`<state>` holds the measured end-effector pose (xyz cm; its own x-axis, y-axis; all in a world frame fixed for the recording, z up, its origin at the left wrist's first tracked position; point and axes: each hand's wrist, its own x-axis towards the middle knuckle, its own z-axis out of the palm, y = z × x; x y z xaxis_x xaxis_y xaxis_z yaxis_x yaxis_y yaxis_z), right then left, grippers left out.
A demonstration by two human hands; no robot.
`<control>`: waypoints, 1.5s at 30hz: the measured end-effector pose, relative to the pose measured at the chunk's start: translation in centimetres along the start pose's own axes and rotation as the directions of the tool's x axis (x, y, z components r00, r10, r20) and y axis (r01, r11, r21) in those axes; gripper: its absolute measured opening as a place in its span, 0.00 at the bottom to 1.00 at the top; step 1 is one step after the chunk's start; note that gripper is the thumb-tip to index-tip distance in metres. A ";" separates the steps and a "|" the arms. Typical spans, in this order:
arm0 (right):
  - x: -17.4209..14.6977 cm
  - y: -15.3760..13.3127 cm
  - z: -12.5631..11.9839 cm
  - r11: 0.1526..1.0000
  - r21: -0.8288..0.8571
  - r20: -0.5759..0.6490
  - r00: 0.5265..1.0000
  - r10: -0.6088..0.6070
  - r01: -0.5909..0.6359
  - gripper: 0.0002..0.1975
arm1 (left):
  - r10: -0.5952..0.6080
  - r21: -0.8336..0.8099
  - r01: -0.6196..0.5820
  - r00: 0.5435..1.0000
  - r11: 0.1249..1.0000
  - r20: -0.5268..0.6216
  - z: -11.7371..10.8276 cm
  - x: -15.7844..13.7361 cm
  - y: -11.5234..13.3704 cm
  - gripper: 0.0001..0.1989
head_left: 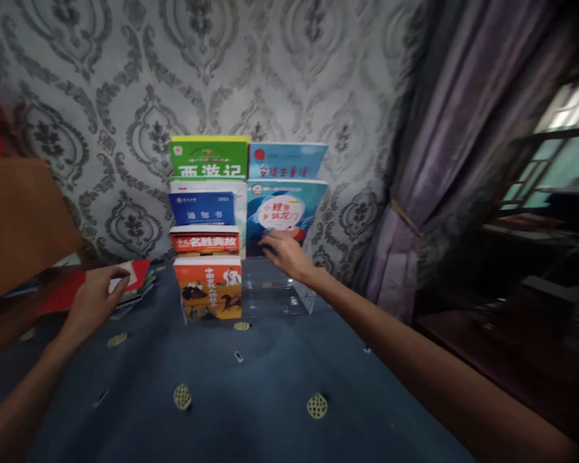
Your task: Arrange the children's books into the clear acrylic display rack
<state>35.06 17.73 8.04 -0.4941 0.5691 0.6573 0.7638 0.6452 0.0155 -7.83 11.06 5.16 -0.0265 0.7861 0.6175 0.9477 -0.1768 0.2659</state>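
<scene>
The right hand (287, 254) had its fingers bent at the lower part of a teal picture book (276, 228); whether they pinched it or only lay before it, I could not tell. That book leaned back, upright, in the right column of a clear stepped rack (306, 299). Its glossy cover carried a white rounded patch with dark and red title characters, a red-and-orange figure below, partly behind the hand, and darker blue toward the lower left. A light-blue book (287, 157) with red lettering rose behind it.

At the left, the left hand (96, 292), thumb and fingers curved, was over a red cover (60, 292) with a pale panel; its grip was likewise unclear. Other thin books (135, 297) showed beneath that cover.

The rack's left column held, from far to near, a green book (212, 154), a blue booklet (202, 207) marked 2022, a red-bannered book (207, 242) and an orange one with horses. All stood on a dark blue cloth (251, 399) printed with seed pods, a brown box (24, 222) at far left, patterned wallpaper (270, 77) beyond, and a tied purple curtain (453, 128) at right.
</scene>
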 end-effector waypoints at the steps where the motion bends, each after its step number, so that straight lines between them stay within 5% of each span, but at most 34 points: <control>1: -0.2 0.1 0.2 1.000 0.021 -0.003 1.000 -0.005 0.005 0.10 | -0.022 0.019 0.022 1.000 1.000 0.009 0.3 -0.8 -1.1 0.19; 8: -1.0 0.6 1.3 0.999 0.040 -0.111 0.993 -0.033 0.037 0.12 | -0.069 0.305 0.074 0.997 0.950 -0.026 1.1 -3.8 -7.0 0.20; 13: -1.5 -0.1 1.0 0.999 0.036 -0.127 0.992 -0.010 0.015 0.13 | -0.041 0.359 0.000 0.993 0.933 0.107 2.1 -3.3 -8.1 0.23; 19: -2.5 -0.6 0.9 0.997 0.073 -0.127 0.992 0.008 0.001 0.12 | -0.122 0.438 0.010 0.965 0.899 0.230 4.6 -1.4 -5.3 0.35; 25: -5.1 -2.5 1.6 0.992 0.127 -0.140 0.990 0.013 0.005 0.11 | -0.226 0.473 0.079 0.938 0.878 0.263 5.9 -0.1 -3.5 0.31; 37: -13.5 -13.0 6.6 0.895 0.432 0.073 0.986 -0.152 0.106 0.15 | -0.148 0.528 -0.075 0.918 0.846 0.369 3.1 -1.7 -1.6 0.24; 42: -14.7 -15.2 7.2 0.861 0.495 0.079 0.981 -0.179 0.117 0.14 | -0.121 0.522 -0.193 0.852 0.831 0.509 0.2 -6.6 0.8 0.22; 45: -14.9 -15.7 7.1 0.837 0.541 0.084 0.986 -0.147 0.079 0.13 | -0.064 0.443 -0.344 0.728 0.828 0.683 -0.8 -11.2 3.5 0.19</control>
<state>27.42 2.75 -7.36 -0.6343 0.5084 0.5824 0.3759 0.8611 -0.3423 -4.43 1.16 -0.24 0.1377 0.9877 -0.0734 0.9348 -0.1541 -0.3199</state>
